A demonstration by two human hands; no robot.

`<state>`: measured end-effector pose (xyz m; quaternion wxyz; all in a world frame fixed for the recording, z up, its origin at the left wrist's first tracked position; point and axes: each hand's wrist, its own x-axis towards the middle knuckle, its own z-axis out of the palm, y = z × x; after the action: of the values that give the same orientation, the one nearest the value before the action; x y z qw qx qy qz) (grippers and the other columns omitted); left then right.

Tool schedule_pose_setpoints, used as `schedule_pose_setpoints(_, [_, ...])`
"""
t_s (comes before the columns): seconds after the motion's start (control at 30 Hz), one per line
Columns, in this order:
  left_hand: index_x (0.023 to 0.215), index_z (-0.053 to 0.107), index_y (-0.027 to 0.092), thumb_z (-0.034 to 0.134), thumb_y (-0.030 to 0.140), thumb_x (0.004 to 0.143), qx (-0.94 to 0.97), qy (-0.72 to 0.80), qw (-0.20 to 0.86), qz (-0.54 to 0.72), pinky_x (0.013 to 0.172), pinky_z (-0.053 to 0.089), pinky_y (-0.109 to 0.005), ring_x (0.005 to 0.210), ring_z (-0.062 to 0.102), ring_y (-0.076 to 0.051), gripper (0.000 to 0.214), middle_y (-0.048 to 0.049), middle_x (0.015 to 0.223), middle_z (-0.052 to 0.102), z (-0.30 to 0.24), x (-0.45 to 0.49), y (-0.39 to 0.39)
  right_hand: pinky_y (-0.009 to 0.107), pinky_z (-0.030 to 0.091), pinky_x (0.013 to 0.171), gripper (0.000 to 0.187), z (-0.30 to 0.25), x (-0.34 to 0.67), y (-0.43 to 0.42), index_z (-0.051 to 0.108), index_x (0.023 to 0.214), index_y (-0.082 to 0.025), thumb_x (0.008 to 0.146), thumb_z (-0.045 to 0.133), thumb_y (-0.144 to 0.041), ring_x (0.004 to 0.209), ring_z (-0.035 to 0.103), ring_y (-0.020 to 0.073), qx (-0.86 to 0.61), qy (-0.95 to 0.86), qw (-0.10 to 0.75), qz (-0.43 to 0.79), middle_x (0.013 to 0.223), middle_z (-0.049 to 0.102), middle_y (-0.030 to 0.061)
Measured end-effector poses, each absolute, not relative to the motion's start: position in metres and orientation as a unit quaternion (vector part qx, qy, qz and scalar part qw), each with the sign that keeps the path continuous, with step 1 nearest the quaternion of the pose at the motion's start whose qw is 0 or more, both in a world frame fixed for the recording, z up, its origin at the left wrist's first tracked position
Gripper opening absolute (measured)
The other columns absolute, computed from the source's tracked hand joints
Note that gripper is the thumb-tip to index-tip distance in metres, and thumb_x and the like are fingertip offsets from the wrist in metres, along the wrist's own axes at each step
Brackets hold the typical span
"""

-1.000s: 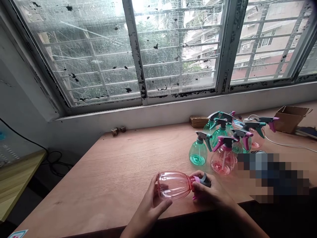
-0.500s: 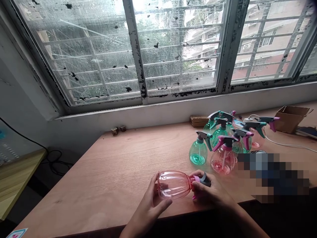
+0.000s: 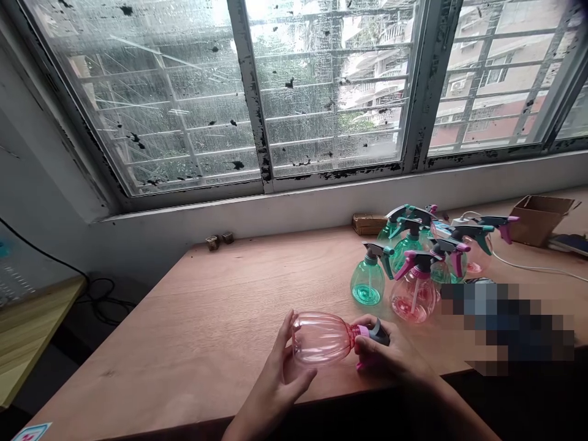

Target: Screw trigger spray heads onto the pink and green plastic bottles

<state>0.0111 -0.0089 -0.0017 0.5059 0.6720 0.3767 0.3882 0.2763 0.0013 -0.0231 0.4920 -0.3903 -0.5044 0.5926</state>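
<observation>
A clear pink spray bottle (image 3: pixel 321 338) lies on its side in the air just above the table's front part, its base to the left and its spray head to the right. My right hand (image 3: pixel 386 352) is closed around the pink collar and grey-and-pink spray head. At the base end is my left hand (image 3: pixel 282 367), fingers stretched along the bottom and thumb standing apart from the bottle's side. Part of the spray head and trigger is hidden by my right fingers.
Several green and pink spray bottles (image 3: pixel 416 294) stand upright at the right, some with liquid. Behind them lie a flat brown box (image 3: pixel 369 224), a white cable (image 3: pixel 528 267) and an open carton (image 3: pixel 539 220). Two small brown objects (image 3: pixel 219 241) sit near the window wall.
My left fingers have straightened and loosened at the bottle's base; fingertips seen through the plastic before no longer show. The bottle has shifted very slightly up. My right hand keeps its grip.
</observation>
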Motion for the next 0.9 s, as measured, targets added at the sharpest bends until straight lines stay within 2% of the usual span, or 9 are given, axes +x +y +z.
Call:
schedule_pose_setpoints(0.1, [0.158, 0.003, 0.037, 0.064, 0.038, 0.093, 0.678, 0.378, 0.51, 0.37, 0.119, 0.027, -0.048, 0.14, 0.045, -0.029, 0.089, -0.0114, 0.153, 0.046, -0.0057, 0.0103, -0.0076, 0.035, 0.064, 0.062, 0.044, -0.0237, 0.2758, 0.001, 0.065, 0.096, -0.017, 0.075, 0.082, -0.051, 0.064, 0.065, 0.0178, -0.382, -0.501, 0.495, 0.598, 0.073, 0.067, 0.0013])
schedule_pose_setpoints(0.17, [0.158, -0.002, 0.035, 0.065, 0.039, 0.092, 0.678, 0.383, 0.509, 0.367, 0.118, 0.028, -0.049, 0.139, 0.046, -0.029, 0.094, -0.0134, 0.15, 0.049, -0.0071, 0.0104, -0.0076, 0.034, 0.064, 0.062, 0.044, -0.0242, 0.2758, 0.0009, 0.066, 0.095, -0.017, 0.075, 0.083, -0.051, 0.065, 0.065, 0.0178, -0.384, -0.504, 0.493, 0.596, 0.073, 0.067, 0.0015])
schedule_pose_setpoints(0.3, [0.158, -0.006, 0.029, 0.073, 0.042, 0.086, 0.663, 0.388, 0.52, 0.374, 0.119, 0.027, -0.049, 0.138, 0.045, -0.031, 0.108, -0.0165, 0.158, 0.036, -0.007, 0.01, -0.0081, 0.034, 0.064, 0.062, 0.044, -0.0253, 0.2769, 0.0008, 0.065, 0.096, -0.017, 0.075, 0.082, -0.051, 0.065, 0.066, 0.018, -0.384, -0.507, 0.49, 0.596, 0.074, 0.067, 0.0017])
schedule_pose_setpoints(0.4, [0.159, -0.002, 0.025, 0.078, 0.044, 0.081, 0.661, 0.371, 0.543, 0.362, 0.122, 0.021, -0.05, 0.144, 0.038, -0.033, 0.113, -0.0166, 0.161, 0.032, -0.007, 0.0078, -0.0075, 0.034, 0.063, 0.061, 0.045, -0.0256, 0.2777, 0.0012, 0.065, 0.097, -0.016, 0.075, 0.082, -0.052, 0.064, 0.065, 0.0183, -0.386, -0.51, 0.493, 0.59, 0.073, 0.067, 0.0014])
schedule_pose_setpoints(0.5, [0.16, 0.007, 0.025, 0.073, 0.048, 0.084, 0.659, 0.362, 0.55, 0.364, 0.124, 0.015, -0.05, 0.15, 0.025, -0.033, 0.104, -0.0132, 0.166, 0.022, -0.0064, 0.006, -0.0067, 0.034, 0.062, 0.06, 0.046, -0.0242, 0.2776, 0.0012, 0.065, 0.097, -0.016, 0.075, 0.082, -0.053, 0.063, 0.065, 0.0186, -0.389, -0.504, 0.495, 0.591, 0.072, 0.067, 0.0012])
schedule_pose_setpoints(0.6, [0.159, 0.011, 0.027, 0.068, 0.048, 0.088, 0.653, 0.369, 0.549, 0.369, 0.125, 0.014, -0.048, 0.153, 0.016, -0.031, 0.094, -0.009, 0.168, 0.014, -0.0041, 0.0063, -0.0062, 0.035, 0.061, 0.06, 0.047, -0.0213, 0.2774, 0.0005, 0.066, 0.095, -0.017, 0.073, 0.082, -0.055, 0.063, 0.066, 0.0197, -0.394, -0.499, 0.496, 0.592, 0.073, 0.067, 0.0015])
schedule_pose_setpoints(0.67, [0.159, 0.01, 0.028, 0.072, 0.045, 0.086, 0.651, 0.367, 0.552, 0.369, 0.124, 0.02, -0.048, 0.151, 0.022, -0.032, 0.097, -0.0093, 0.167, 0.017, -0.003, 0.0071, -0.0055, 0.035, 0.061, 0.06, 0.047, -0.0195, 0.2776, -0.0002, 0.066, 0.094, -0.017, 0.073, 0.082, -0.055, 0.064, 0.066, 0.0199, -0.402, -0.496, 0.497, 0.587, 0.074, 0.067, 0.0018])
schedule_pose_setpoints(0.8, [0.158, 0.011, 0.034, 0.08, 0.034, 0.081, 0.651, 0.363, 0.552, 0.373, 0.119, 0.029, -0.052, 0.14, 0.045, -0.034, 0.104, -0.012, 0.161, 0.035, -0.0035, 0.0084, -0.0047, 0.034, 0.06, 0.059, 0.046, -0.0189, 0.2789, -0.0005, 0.065, 0.092, -0.017, 0.073, 0.082, -0.056, 0.063, 0.066, 0.0199, -0.409, -0.493, 0.5, 0.583, 0.072, 0.066, 0.0013])
schedule_pose_setpoints(0.9, [0.158, 0.014, 0.037, 0.078, 0.028, 0.083, 0.66, 0.355, 0.542, 0.38, 0.12, 0.029, -0.05, 0.141, 0.044, -0.032, 0.098, -0.0105, 0.161, 0.034, -0.0037, 0.0096, -0.0061, 0.034, 0.06, 0.057, 0.045, -0.0205, 0.2794, 0.0003, 0.065, 0.093, -0.018, 0.073, 0.081, -0.055, 0.061, 0.065, 0.0192, -0.403, -0.494, 0.504, 0.583, 0.07, 0.065, 0.0])
